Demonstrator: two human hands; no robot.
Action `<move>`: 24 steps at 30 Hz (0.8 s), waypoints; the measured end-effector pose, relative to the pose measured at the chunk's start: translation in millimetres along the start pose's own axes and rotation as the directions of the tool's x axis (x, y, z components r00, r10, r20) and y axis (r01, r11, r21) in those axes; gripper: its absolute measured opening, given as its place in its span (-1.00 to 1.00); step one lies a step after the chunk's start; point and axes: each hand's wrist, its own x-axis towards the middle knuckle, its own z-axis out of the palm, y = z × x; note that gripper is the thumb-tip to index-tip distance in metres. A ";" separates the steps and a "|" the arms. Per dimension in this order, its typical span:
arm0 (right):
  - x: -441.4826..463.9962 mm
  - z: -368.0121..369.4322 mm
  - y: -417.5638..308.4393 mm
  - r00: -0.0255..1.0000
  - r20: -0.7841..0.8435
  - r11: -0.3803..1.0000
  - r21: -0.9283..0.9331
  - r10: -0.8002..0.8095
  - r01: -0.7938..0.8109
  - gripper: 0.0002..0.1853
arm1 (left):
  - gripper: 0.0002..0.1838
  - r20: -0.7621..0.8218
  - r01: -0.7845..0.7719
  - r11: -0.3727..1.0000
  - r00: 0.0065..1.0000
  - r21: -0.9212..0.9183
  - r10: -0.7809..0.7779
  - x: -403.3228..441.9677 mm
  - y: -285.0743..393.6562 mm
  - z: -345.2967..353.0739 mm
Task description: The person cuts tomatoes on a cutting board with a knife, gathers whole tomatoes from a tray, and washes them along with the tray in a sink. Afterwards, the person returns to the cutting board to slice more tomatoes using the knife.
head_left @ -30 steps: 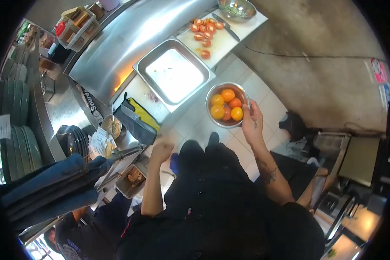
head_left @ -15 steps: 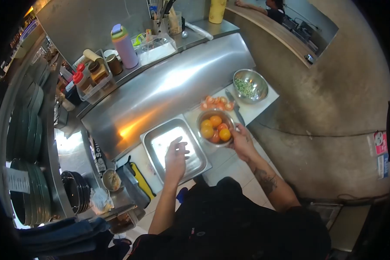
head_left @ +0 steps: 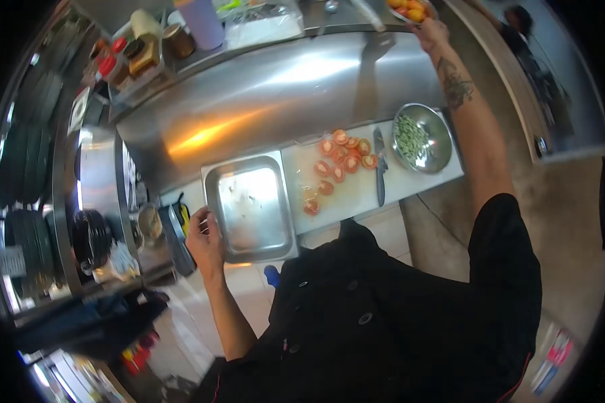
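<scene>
My right hand (head_left: 431, 33) reaches far forward, closed on the rim of a small metal bowl (head_left: 434, 11) at the top edge of the view. Orange and red tomatoes (head_left: 410, 9) fill this bowl, partly cut off by the frame. My left hand (head_left: 205, 238), holding nothing, is beside the left rim of a rectangular steel pan (head_left: 249, 253), its fingers loosely bent and apart. Halved tomatoes (head_left: 339, 156) lie on a white cutting board (head_left: 343, 211). Right of them rests a knife (head_left: 380, 178). A larger metal bowl (head_left: 438, 144) with chopped green pieces stands at the board's right end.
A steel ledge behind the board carries a purple bottle (head_left: 200, 23) and a bin of sauce bottles (head_left: 131, 64). Stacked plates (head_left: 93, 238) are on the left shelving. At upper right, another person (head_left: 517, 23) is behind a wooden counter (head_left: 501, 60).
My right hand has carried the bowl of tomatoes from above the board forward to the back ledge area, uncovering the halved tomatoes. My left hand has shifted from over the pan to its left side.
</scene>
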 end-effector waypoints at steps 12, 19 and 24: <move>212.6 24.7 123.8 0.816 0.541 0.964 0.036 0.202 -0.263 -0.59 | -0.13 -0.090 0.701 0.497 0.531 -0.512 -0.842 -161.1 -76.7 101.5; 73.7 -21.3 37.2 0.941 0.250 0.964 -0.199 0.226 -0.179 -0.41 | -0.60 0.109 0.616 0.497 0.688 -0.612 -0.718 -159.4 -124.4 147.8; -87.0 -83.2 43.2 0.876 0.469 0.963 -0.269 0.111 0.022 -0.53 | -0.69 -0.031 0.396 0.479 0.745 -0.783 -0.666 -174.2 -74.4 121.7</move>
